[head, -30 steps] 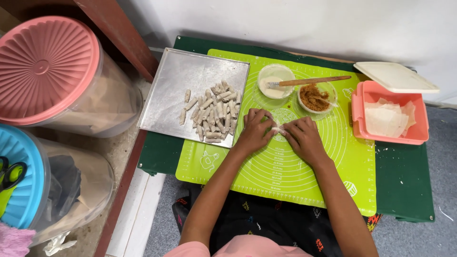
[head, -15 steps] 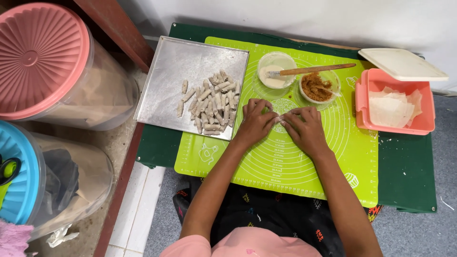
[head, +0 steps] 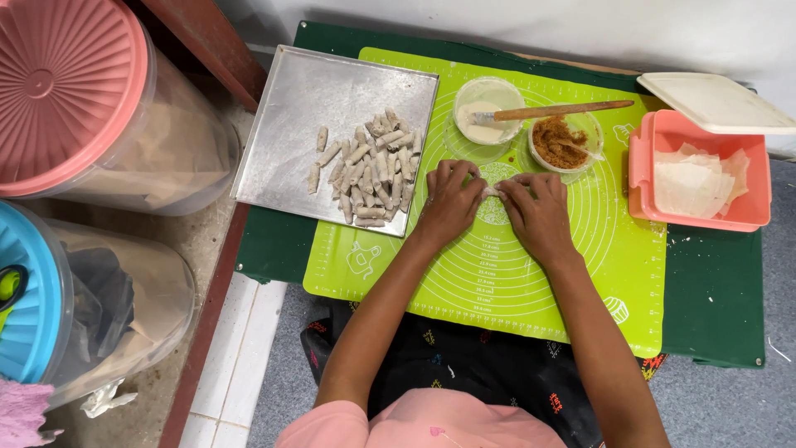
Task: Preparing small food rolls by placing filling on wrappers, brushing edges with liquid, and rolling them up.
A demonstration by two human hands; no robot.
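Both hands press together on the green mat (head: 514,274), the left hand (head: 449,202) and right hand (head: 537,211) pinching a small pale roll (head: 491,192) between curled fingers. Left of the mat, a metal tray (head: 290,124) holds finished rolls (head: 369,166). Beyond the hands, two bowls (head: 489,108) sit unobstructed; right, a pink box of wrappers (head: 696,178).

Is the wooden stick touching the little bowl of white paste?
Touching. The head view shows the wooden stick lying across the rim of the white paste bowl, its end inside.
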